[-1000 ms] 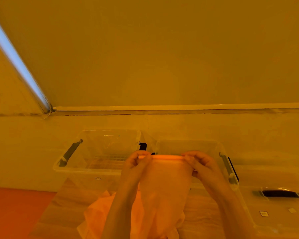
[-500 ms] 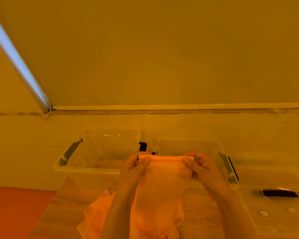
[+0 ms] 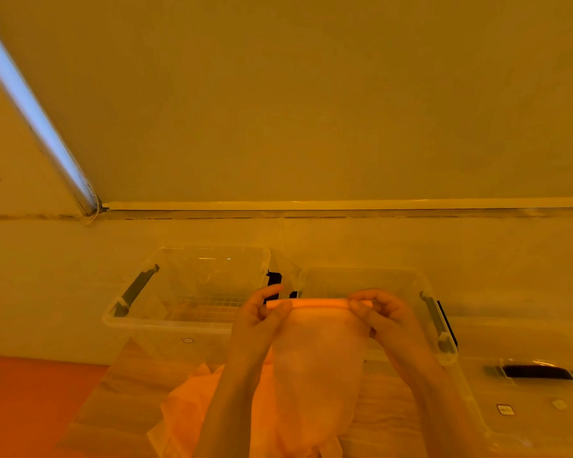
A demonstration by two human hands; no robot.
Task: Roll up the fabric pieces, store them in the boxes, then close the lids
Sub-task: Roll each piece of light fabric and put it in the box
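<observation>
Cloth [image 3: 315, 368] hangs down from our two hands, above more orange cloth [image 3: 192, 411] lying on the table [image 3: 113, 401]. Our left hand [image 3: 258, 322] and right hand [image 3: 387, 319] each pinch one end of its rolled top edge. Behind them stand two open clear boxes: left box [image 3: 166, 322], right box [image 3: 444, 355]. One lid [image 3: 536, 391] lies at the right.

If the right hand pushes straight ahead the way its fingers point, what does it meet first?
Probably the right hand meets the near rim of the right clear box behind the fabric roll; depth is unclear.

Both forearms [image 3: 232, 401] bare, no sleeves, no rings.
</observation>
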